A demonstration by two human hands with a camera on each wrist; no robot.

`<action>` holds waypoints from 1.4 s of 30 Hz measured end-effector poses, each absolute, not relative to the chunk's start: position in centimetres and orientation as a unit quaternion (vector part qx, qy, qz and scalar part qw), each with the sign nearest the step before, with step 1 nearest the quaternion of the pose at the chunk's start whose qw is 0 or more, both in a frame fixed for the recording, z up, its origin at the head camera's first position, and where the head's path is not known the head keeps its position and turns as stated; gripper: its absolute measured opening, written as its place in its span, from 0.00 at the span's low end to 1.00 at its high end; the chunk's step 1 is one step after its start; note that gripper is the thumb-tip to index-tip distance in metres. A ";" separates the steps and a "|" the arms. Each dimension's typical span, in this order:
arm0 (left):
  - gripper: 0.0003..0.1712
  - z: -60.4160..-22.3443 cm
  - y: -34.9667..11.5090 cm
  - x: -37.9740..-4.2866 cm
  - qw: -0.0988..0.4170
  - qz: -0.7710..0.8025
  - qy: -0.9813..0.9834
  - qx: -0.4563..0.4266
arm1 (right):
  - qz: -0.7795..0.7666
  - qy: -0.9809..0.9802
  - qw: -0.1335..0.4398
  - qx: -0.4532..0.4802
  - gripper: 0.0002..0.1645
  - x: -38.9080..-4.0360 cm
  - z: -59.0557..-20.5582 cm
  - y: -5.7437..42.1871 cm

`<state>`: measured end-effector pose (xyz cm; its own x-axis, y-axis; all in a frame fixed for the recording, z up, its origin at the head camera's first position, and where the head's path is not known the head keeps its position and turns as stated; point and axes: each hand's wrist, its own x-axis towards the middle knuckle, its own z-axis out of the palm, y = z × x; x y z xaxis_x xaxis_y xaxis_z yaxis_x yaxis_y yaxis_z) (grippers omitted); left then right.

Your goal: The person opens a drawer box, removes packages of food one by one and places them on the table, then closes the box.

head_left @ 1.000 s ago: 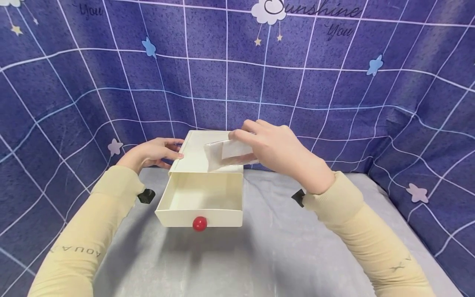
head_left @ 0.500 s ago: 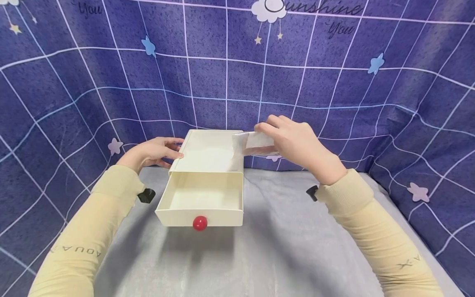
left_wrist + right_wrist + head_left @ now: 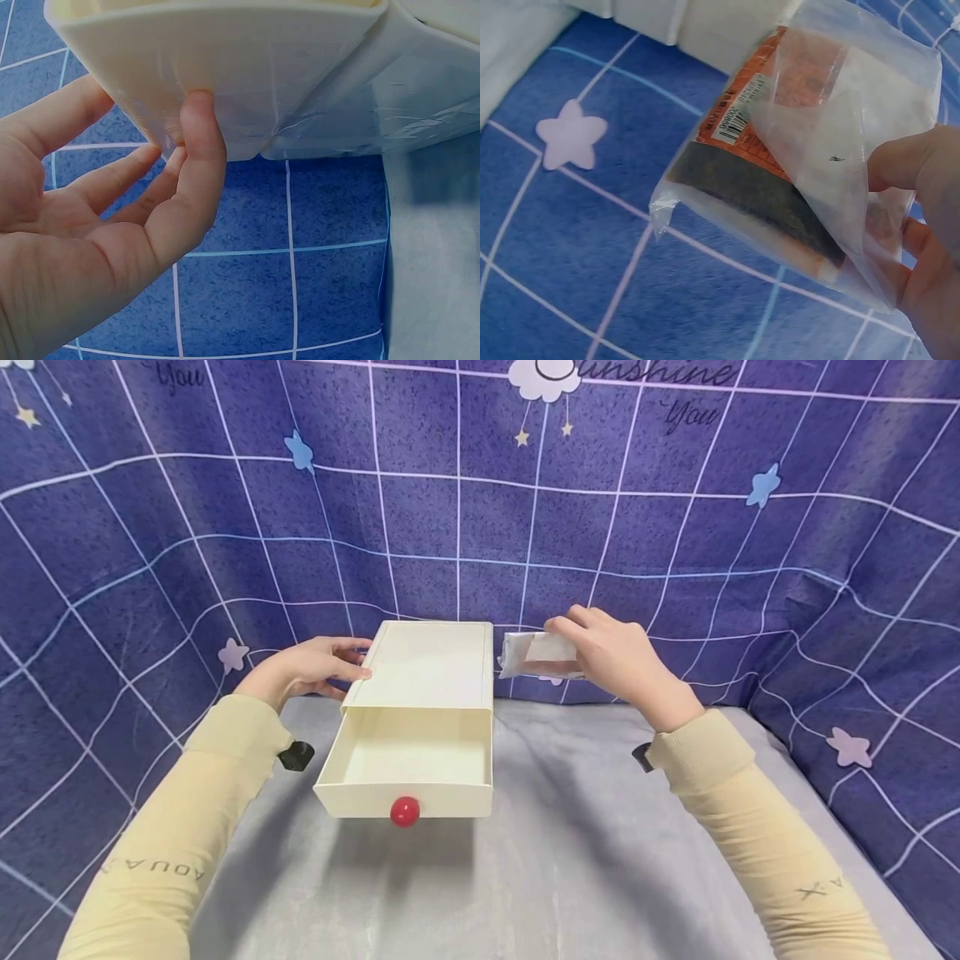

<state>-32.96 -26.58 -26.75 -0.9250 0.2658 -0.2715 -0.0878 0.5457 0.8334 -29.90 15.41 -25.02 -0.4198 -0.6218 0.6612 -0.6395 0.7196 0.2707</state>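
Packet (image 3: 538,653) now right of box (image 3: 423,664)

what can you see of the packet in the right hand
The packet looks like wrinkled clear plastic, with an orange panel, a barcode label and a dark band. The right hand pinches one end. In the head view it is held up just right of the cream drawer box, a gap between them.

Your left hand (image 3: 311,667) touches the left side of the white box (image 3: 427,664), whose drawer (image 3: 360,801) is out toward you, a red knob (image 3: 405,812) on its front. Your right hand (image 3: 611,652) pinches a pale packet (image 3: 543,652) just right of the box, before the blue curtain (image 3: 450,502).
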 end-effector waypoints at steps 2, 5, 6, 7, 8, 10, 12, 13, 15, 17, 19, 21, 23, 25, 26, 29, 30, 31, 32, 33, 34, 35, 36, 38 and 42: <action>0.47 -26.7 -26.6 -32.9 0.187 0.475 0.858 0.052 | 0.011 -0.841 0.391 0.373 0.26 -30.3 -25.5 15.6; 0.47 -26.7 -26.7 -32.9 0.186 0.477 0.857 0.053 | 0.012 -0.837 0.401 0.371 0.26 -31.1 -26.3 15.8; 0.47 -26.7 -26.7 -32.9 0.186 0.477 0.857 0.053 | 0.014 -0.836 0.404 0.371 0.27 -31.4 -26.7 15.9; 0.47 -26.7 -26.7 -32.8 0.186 0.478 0.857 0.053 | 0.016 -0.835 0.407 0.370 0.27 -31.6 -27.0 16.0; 0.47 -26.7 -26.7 -32.8 0.186 0.478 0.856 0.054 | 0.018 -0.834 0.410 0.369 0.28 -31.9 -27.4 16.1; 0.46 -26.7 -26.7 -32.8 0.186 0.479 0.856 0.055 | 0.023 -0.833 0.415 0.366 0.27 -32.5 -28.2 16.4; 0.46 -26.7 -26.7 -32.8 0.186 0.479 0.856 0.056 | 0.027 -0.834 0.416 0.362 0.28 -33.0 -29.0 16.5; 0.46 -26.8 -26.7 -32.8 0.186 0.479 0.856 0.057 | 0.027 -0.835 0.417 0.359 0.28 -33.2 -29.4 16.6; 0.47 -26.8 -26.7 -32.8 0.186 0.479 0.856 0.056 | 0.027 -0.837 0.417 0.354 0.28 -33.6 -30.1 16.7; 0.47 -26.9 -26.8 -32.8 0.185 0.480 0.856 0.054 | 0.025 -0.839 0.416 0.350 0.29 -33.9 -30.7 16.7; 0.47 -26.9 -26.8 -32.9 0.182 0.481 0.856 0.051 | 0.025 -0.841 0.416 0.344 0.28 -34.2 -31.2 16.6; 0.47 -26.9 -26.8 -32.9 0.180 0.482 0.856 0.052 | 0.030 -0.843 0.417 0.339 0.27 -34.5 -31.7 16.6; 0.47 -26.9 -26.7 -32.9 0.180 0.484 0.855 0.053 | 0.035 -0.845 0.417 0.334 0.25 -34.9 -32.3 16.6; 0.47 -26.9 -26.7 -33.0 0.181 0.485 0.854 0.055 | 0.036 -0.847 0.415 0.330 0.24 -35.3 -33.0 16.6; 0.47 -26.9 -26.7 -32.9 0.181 0.485 0.854 0.055 | 0.035 -0.848 0.414 0.330 0.23 -35.5 -33.4 16.6; 0.47 -27.0 -26.7 -32.9 0.183 0.483 0.855 0.053 | 0.027 -0.851 0.409 0.328 0.22 -36.0 -34.6 16.6; 0.47 -27.0 -26.7 -32.9 0.183 0.483 0.855 0.052 | 0.025 -0.852 0.407 0.327 0.22 -36.1 -35.0 16.6; 0.47 -27.0 -26.7 -32.9 0.183 0.482 0.855 0.051 | 0.024 -0.854 0.404 0.326 0.21 -36.3 -35.4 16.6; 0.47 -27.0 -26.7 -32.8 0.183 0.482 0.855 0.050 | 0.025 -0.856 0.402 0.324 0.21 -36.4 -35.9 16.6; 0.47 -27.0 -26.7 -32.8 0.184 0.482 0.855 0.050 | 0.027 -0.859 0.398 0.321 0.20 -36.5 -36.3 16.6; 0.46 -27.0 -26.7 -32.9 0.184 0.482 0.855 0.050 | 0.030 -0.861 0.395 0.318 0.19 -36.6 -36.7 16.6; 0.46 -27.0 -26.7 -32.9 0.184 0.483 0.855 0.050 | 0.032 -0.864 0.392 0.314 0.19 -36.8 -37.0 16.6; 0.46 -27.0 -26.7 -32.9 0.183 0.482 0.855 0.050 | 0.033 -0.866 0.390 0.311 0.18 -36.9 -37.4 16.6; 0.47 -26.9 -26.6 -32.9 0.183 0.482 0.855 0.051 | 0.034 -0.871 0.383 0.305 0.18 -37.2 -38.0 16.7; 0.47 -26.8 -26.5 -32.9 0.184 0.481 0.856 0.051 | 0.031 -0.879 0.369 0.300 0.20 -37.9 -39.0 16.7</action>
<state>-32.90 -26.54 -26.78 -0.9268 0.2653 -0.2658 -0.0891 0.5321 0.8420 -37.94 16.71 -38.98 -0.5482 -0.5047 0.6669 -0.5506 0.8180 0.1665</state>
